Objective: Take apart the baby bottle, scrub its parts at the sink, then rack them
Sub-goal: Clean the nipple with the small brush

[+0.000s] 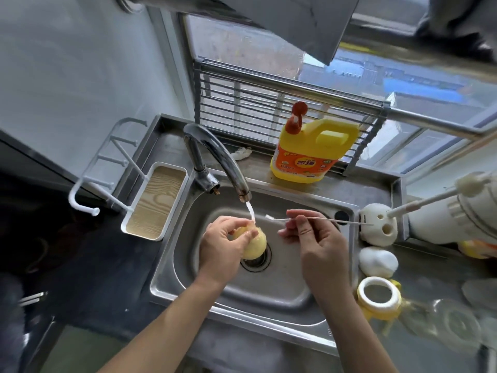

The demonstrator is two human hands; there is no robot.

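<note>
Over the steel sink, left hand grips a rounded yellow nipple; right hand pinches a thin brush.

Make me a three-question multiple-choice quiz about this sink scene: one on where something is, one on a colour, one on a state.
1. Where does the detergent jug stand?
A. Inside the basin
B. On the ledge behind the sink
C. On the floor

2. What colour is the jug's pump top?
A. Red
B. Blue
C. White

3. What is the tap doing?
A. Dry
B. Running
C. Removed

Answers: 1 B, it stands before the window rack. 2 A, red above the yellow body. 3 B, water falls onto the yellow part in the left hand; the right hand pinches a thin brush.
</note>
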